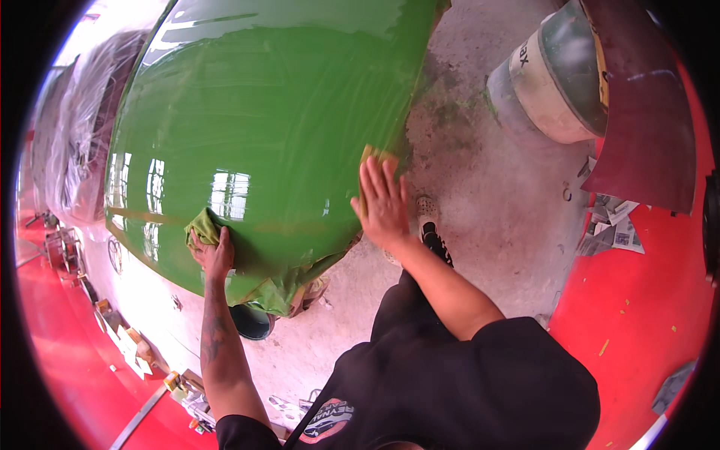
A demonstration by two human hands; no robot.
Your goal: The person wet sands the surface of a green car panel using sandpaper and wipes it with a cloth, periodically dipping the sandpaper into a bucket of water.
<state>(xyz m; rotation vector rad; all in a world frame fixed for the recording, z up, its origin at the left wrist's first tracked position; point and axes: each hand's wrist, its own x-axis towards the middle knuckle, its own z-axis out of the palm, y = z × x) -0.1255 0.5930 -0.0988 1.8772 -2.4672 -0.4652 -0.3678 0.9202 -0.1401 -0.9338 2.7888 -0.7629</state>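
Note:
A large, glossy green car panel (285, 112), curved and wet-looking with pale streaks, fills the upper left and middle. At its near left part, my left hand (214, 253) is closed on a crumpled green cloth (201, 229) that touches the surface. My right hand (386, 202) lies flat at the panel's right edge, fingers stretched out. Beneath those fingers is a thin yellow-brown sheet (369, 154), perhaps sandpaper; the hand covers most of it.
Green-stained masking sheeting (281, 291) hangs from the panel's near edge, above a dark bucket (253, 322). A large drum (551, 82) stands at right, beside a dark red panel (645, 127) and newspaper (619, 225). Plastic-wrapped bulk (86, 135) is at left. My shoe (426, 210) is on the concrete floor.

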